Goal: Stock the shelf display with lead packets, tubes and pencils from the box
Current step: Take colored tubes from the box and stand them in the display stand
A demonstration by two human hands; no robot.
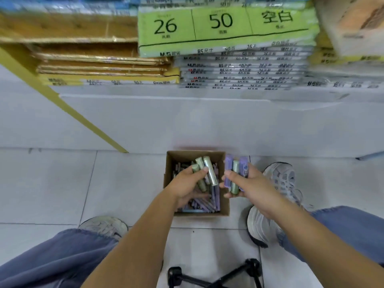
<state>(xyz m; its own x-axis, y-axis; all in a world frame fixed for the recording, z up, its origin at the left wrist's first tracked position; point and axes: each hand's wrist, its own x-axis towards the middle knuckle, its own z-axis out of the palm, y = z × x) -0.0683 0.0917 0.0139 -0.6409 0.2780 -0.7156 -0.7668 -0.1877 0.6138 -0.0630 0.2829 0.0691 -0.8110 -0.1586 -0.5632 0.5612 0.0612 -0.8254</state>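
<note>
Above the box on the floor, the left hand is gripping green tubes and the right hand is gripping mostly purple tubes, all pointing lengthwise toward the shelf ahead.

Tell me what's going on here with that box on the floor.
A person leans over a small cardboard box on the tiled floor. Their left hand grips a few green tubes above the box; the right hand holds purple and green tubes beside it. More tubes lie inside.
</note>
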